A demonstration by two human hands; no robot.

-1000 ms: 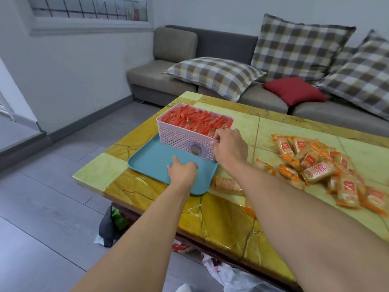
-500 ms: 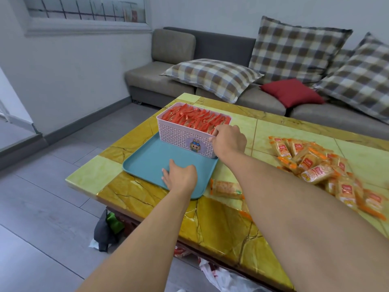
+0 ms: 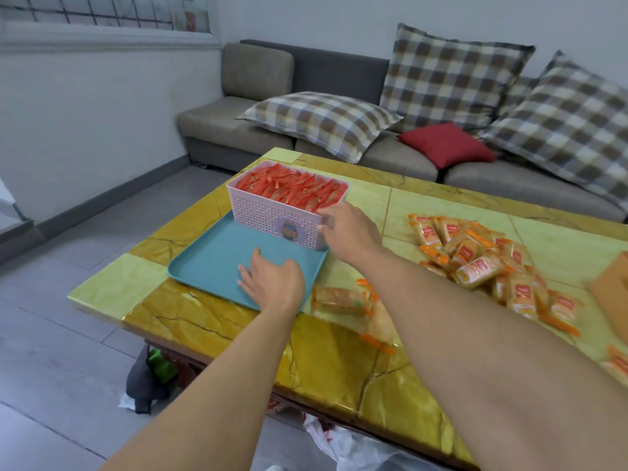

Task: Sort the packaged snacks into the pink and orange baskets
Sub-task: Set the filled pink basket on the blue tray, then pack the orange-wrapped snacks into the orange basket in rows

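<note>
At the far right edge of the head view, a flat orange-brown shape (image 3: pixel 611 287) is cut off by the frame and cannot be identified, and one orange packet (image 3: pixel 616 365) lower on that edge is only partly visible. The right forearm crosses the table and hides part of a packet (image 3: pixel 379 329) lying beneath it. Items under the table, including a dark cloth (image 3: pixel 142 385) and a white plastic bag (image 3: pixel 343 443), are blurred and partly hidden by the tabletop. On a yellow and green marble-patterned table (image 3: pixel 238 324) sits a teal tray (image 3: pixel 210 260), and on the tray's far end stands a pink basket (image 3: pixel 268 212) packed with red snack packets (image 3: pixel 292 186). The right hand (image 3: pixel 350 229) is at the basket's near right corner, its fingers curled over the rim and thumb against the side wall, gripping the basket. The left hand (image 3: pixel 272 282) lies palm down on the near part of the tray, fingers spread and relaxed, pressing on its surface and holding nothing. Just right of the tray's near corner lies a single orange-edged packet (image 3: pixel 339 299) on the table. Farther right, well apart from both hands, a loose heap of orange snack packets (image 3: pixel 482 260) spreads across the tabletop. Behind the table stands a grey sofa (image 3: pixel 339 79) with checked cushions (image 3: pixel 319 120) and one small red cushion (image 3: pixel 445 144).
</note>
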